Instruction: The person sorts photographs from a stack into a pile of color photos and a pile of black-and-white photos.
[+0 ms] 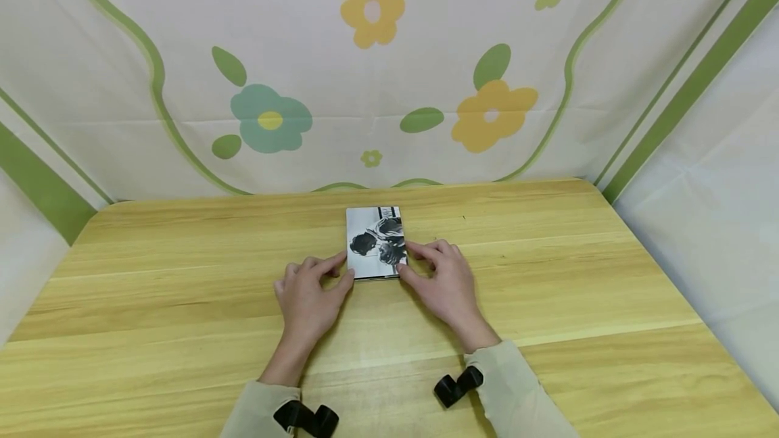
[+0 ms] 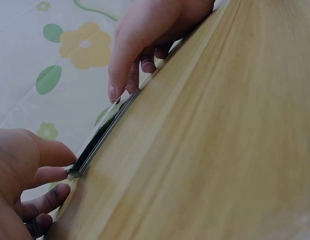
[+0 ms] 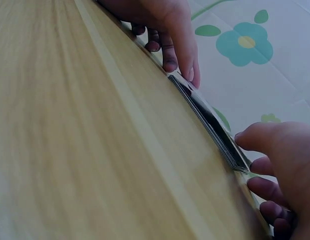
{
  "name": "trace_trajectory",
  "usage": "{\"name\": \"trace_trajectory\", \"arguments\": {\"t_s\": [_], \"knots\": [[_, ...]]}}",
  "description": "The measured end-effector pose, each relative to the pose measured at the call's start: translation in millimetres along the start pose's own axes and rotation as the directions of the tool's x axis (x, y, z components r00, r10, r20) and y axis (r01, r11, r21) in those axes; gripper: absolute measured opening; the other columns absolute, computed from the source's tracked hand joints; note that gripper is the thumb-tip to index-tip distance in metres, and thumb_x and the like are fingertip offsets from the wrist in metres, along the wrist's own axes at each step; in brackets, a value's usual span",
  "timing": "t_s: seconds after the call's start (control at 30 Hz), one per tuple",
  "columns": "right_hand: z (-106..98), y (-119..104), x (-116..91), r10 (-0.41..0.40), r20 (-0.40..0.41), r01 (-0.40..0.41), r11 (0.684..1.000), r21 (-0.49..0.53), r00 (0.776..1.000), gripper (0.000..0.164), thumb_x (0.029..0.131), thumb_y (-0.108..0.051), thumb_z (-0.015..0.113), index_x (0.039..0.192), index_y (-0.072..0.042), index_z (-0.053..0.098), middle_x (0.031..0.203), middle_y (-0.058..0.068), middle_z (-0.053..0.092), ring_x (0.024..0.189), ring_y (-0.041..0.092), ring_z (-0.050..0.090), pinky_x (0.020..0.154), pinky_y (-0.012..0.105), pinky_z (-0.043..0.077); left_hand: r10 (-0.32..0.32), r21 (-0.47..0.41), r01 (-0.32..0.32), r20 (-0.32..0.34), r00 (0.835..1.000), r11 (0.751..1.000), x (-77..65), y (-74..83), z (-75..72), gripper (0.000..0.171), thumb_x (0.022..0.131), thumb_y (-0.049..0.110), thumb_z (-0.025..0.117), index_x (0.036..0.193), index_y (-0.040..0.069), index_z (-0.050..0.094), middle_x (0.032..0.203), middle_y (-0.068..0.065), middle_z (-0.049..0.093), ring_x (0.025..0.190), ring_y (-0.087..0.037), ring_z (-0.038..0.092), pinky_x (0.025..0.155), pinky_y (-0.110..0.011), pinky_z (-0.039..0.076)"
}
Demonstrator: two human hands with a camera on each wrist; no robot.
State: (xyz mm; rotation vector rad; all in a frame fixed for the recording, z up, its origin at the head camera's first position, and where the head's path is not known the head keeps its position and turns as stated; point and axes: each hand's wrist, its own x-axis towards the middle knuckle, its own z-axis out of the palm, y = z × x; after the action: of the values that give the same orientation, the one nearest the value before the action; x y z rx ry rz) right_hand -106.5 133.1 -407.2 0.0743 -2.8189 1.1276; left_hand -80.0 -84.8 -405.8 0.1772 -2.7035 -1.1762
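In the head view a small rectangular stack of thin card-like sheets lies flat on the table, its top printed with a black-and-white picture. Several layers show along the near edge of the stack in the right wrist view, with a dark band above them. My left hand touches the left side, thumb by the near left corner and index finger farther up. On the opposite side my right hand has its thumb at the near right corner and its index finger along the right edge. Both hands' other fingers are loosely bent.
The wood-grain table extends to both sides, with rounded far corners. Behind it hangs a white cloth printed with flowers and green lines. Black camera mounts sit on both sleeved wrists.
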Motion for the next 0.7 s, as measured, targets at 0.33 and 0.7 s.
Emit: {"name": "trace_trajectory", "arguments": {"t_s": [0.33, 0.7], "knots": [[2.1, -1.2, 0.1, -0.023, -0.023, 0.026, 0.99, 0.136, 0.999, 0.048, 0.089, -0.031, 0.087, 0.135, -0.022, 0.076, 0.109, -0.001, 0.07, 0.094, 0.015, 0.062, 0.087, 0.033, 0.048, -0.001, -0.053, 0.0, -0.022, 1.0, 0.999, 1.8, -2.0, 0.4, 0.034, 0.096, 0.023, 0.08, 0.13, 0.02, 0.08, 0.105, -0.005, 0.079, 0.097, -0.029, 0.056, 0.091, -0.047, 0.024], [5.6, -3.7, 0.0, -0.033, -0.001, 0.032, 0.949, 0.315, 0.999, 0.051, 0.09, -0.016, 0.085, 0.14, -0.015, 0.072, 0.109, 0.003, 0.072, 0.093, 0.017, 0.064, 0.085, 0.025, 0.056, -0.063, -0.245, 0.051, -0.04, 0.997, 0.968, 1.9, -0.7, -2.5, 0.032, 0.095, 0.013, 0.08, 0.127, 0.018, 0.081, 0.106, -0.006, 0.083, 0.096, -0.024, 0.066, 0.096, -0.043, 0.019]]}}
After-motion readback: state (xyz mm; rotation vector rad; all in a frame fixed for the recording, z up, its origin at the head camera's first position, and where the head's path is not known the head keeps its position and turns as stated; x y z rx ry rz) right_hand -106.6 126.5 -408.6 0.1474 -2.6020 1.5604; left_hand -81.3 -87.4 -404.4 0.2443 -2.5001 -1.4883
